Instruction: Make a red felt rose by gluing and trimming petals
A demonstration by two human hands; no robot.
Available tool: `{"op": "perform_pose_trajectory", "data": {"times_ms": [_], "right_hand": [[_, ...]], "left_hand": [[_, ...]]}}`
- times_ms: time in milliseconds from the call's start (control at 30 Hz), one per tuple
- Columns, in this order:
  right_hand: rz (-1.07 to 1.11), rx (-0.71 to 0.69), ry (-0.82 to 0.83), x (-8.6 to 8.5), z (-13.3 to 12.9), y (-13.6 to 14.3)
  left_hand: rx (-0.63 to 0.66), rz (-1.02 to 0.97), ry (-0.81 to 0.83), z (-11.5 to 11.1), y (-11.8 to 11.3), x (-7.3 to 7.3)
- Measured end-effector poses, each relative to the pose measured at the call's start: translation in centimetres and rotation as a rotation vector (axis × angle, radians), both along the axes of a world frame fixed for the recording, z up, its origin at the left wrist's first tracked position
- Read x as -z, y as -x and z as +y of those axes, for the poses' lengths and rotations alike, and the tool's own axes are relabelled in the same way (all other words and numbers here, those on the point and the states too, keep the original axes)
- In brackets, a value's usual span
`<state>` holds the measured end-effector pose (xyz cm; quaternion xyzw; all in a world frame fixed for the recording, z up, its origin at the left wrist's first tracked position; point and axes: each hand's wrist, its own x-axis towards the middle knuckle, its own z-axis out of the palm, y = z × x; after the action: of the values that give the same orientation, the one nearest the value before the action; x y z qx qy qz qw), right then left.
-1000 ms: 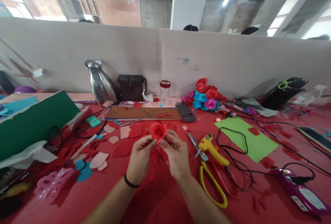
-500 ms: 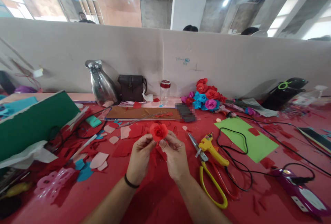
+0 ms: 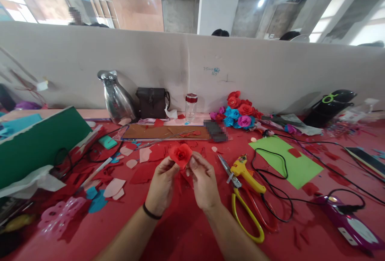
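A red paper rose [image 3: 181, 154] is held up between my two hands, its open face toward me. My left hand [image 3: 165, 180], with a dark band at the wrist, pinches the flower's lower left side. On the other side my right hand [image 3: 203, 180] grips its right edge between thumb and fingers. Below the flower, red paper partly hides between the hands. Right of my right hand lie scissors [image 3: 247, 213] with yellow and red handles, and a yellow glue gun [image 3: 248, 174] rests across them. Red paper scraps [image 3: 144, 173] lie to the left.
Finished paper roses [image 3: 240, 110] are bunched at the back beside a lidded jar [image 3: 191, 108]. A metal jug [image 3: 116, 96] leans by a dark bag [image 3: 152, 102]. Black cables cross a green sheet [image 3: 288, 162] toward a purple power strip [image 3: 350, 225]. A green board [image 3: 45, 148] stands left.
The rose has shifted slightly left and tilted, and my right thumb has moved to its right edge. Both hands still hold it. A person has appeared beyond the partition at left.
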<state>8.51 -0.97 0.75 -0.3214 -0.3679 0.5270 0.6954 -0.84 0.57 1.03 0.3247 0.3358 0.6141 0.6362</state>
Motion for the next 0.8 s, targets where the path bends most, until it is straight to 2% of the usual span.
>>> {"op": "perform_pose_trajectory", "data": {"times_ms": [133, 467, 633, 800], "right_hand": [[0.055, 0.1, -0.003, -0.6, -0.1, -0.6], [-0.024, 0.111, 0.06, -0.9, 0.1, -0.9], [-0.045, 0.022, 0.068, -1.2, 0.0, -0.8], [0.063, 0.117, 0.195, -0.8, 0.3, -0.7]], "left_hand": [[-0.036, 0.054, 0.0, 0.3, 0.3, 0.2], [0.036, 0.092, -0.01, 0.5, 0.2, 0.9], [0.063, 0.131, -0.03, 0.5, 0.2, 1.1], [0.085, 0.131, 0.005, 0.6, 0.2, 1.4]]}}
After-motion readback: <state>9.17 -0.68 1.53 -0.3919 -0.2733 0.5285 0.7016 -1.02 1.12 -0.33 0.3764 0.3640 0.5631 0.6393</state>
